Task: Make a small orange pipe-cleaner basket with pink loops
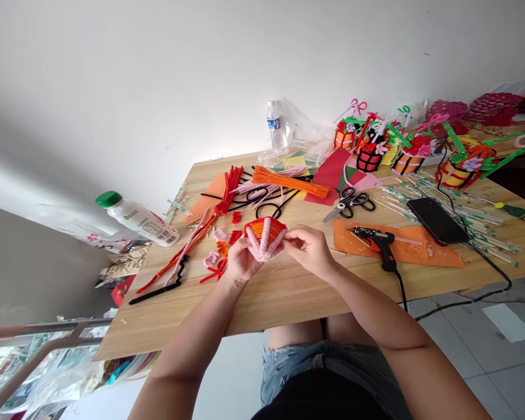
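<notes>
In the middle of the frame, both hands hold a small basket [265, 235] of orange and pink pipe cleaners just above the bench [289, 286]. The left hand [241, 261] is closed around its lower left side. The right hand [308, 249] seems to pinch its right edge with the fingertips. A black glue gun [378, 242] lies to the right on orange paper [424, 249], and scissors [349, 202] lie above it.

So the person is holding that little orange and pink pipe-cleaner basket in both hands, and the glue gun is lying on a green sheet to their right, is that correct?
Nearly. Both the left hand and the right hand do hold the orange and pink basket, and the glue gun does lie to their right, but the sheet under it is orange, not green. The head view shows this.
</notes>
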A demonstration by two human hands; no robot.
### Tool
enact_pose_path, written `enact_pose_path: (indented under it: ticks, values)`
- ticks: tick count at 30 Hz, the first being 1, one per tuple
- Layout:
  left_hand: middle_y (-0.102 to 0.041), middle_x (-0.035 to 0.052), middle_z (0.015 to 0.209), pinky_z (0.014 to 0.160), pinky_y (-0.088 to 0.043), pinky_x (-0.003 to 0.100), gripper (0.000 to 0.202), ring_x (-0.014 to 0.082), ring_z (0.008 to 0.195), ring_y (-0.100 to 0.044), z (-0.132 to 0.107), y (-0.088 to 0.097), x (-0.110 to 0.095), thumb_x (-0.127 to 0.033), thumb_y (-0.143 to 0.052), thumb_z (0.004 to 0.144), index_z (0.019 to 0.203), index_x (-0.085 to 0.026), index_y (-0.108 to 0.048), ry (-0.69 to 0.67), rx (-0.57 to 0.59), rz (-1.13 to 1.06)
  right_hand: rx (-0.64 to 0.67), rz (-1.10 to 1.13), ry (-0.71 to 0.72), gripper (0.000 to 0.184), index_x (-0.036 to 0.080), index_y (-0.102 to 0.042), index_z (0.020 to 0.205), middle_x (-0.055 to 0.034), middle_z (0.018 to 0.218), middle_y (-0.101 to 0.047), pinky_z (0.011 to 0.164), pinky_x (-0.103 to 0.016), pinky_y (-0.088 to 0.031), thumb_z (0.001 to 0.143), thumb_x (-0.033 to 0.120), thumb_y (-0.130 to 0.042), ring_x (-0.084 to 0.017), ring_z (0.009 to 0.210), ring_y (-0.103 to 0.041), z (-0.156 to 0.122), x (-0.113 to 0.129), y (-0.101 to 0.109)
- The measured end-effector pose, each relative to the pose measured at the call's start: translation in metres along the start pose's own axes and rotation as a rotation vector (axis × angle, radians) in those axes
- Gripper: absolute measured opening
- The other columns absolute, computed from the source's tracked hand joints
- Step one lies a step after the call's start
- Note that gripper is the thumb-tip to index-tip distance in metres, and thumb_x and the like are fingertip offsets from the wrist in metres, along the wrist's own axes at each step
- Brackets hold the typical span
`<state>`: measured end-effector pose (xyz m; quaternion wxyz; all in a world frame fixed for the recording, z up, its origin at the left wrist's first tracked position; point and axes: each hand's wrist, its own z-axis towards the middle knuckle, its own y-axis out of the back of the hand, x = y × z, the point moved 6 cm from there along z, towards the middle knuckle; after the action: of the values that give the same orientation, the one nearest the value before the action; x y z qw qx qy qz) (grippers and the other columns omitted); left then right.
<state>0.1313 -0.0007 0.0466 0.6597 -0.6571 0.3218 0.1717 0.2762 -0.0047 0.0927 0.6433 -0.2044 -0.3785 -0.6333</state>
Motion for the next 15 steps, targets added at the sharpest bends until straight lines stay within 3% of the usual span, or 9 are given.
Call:
enact_pose_path:
  ticks: [3, 8, 11, 15]
  values:
    - [-0.074, 0.0089, 0.088, 0.083, -0.055, 0.043, 0.032, 0.0284, 0.089, -0.069, -0.001, 0.0, 0.001, -0.021, -0.062, 0.06, 0.091, -0.016, -0.068, -0.002, -0.022, -0.014, 0.017, 0.057, -0.093, 0.01, 0.017, -0.061, 0.072, -0.0018, 0.07, -0.061, 0.053, -0.024, -0.042, 0.08, 0.023, -0.06, -0.011, 0.058, -0.053, 0.001, -0.003, 0.0]
    - [-0.073, 0.0068, 0.076, 0.075, -0.058, 0.037, 0.025, 0.0252, 0.081, -0.069, -0.002, -0.002, -0.001, -0.024, -0.064, 0.062, 0.086, -0.016, -0.068, 0.002, -0.056, -0.029, 0.174, 0.411, -0.402, 0.021, 0.018, -0.056, 0.074, 0.004, 0.06, -0.055, 0.052, -0.024, -0.042, 0.079, 0.037, -0.064, -0.009, 0.052, -0.05, 0.0, -0.011, -0.004]
    - [-0.072, 0.0051, 0.072, 0.066, -0.058, 0.032, 0.025, 0.0225, 0.074, -0.069, -0.003, -0.003, -0.003, -0.025, -0.065, 0.062, 0.085, -0.017, -0.068, -0.003, -0.043, -0.053, 0.252, 0.58, -0.473, 0.029, 0.019, -0.053, 0.074, 0.005, 0.056, -0.054, 0.054, -0.025, -0.044, 0.079, 0.044, -0.066, -0.01, 0.051, -0.051, -0.001, -0.012, -0.007]
    - [-0.071, 0.0043, 0.071, 0.048, -0.052, 0.024, 0.02, 0.0179, 0.061, -0.066, -0.003, -0.002, -0.001, -0.026, -0.064, 0.063, 0.081, -0.018, -0.068, 0.065, -0.032, -0.052, 0.214, 0.809, -0.517, 0.031, 0.019, -0.051, 0.072, 0.0038, 0.065, -0.053, 0.051, -0.024, -0.044, 0.077, 0.044, -0.069, -0.01, 0.055, -0.05, 0.0, -0.015, -0.008]
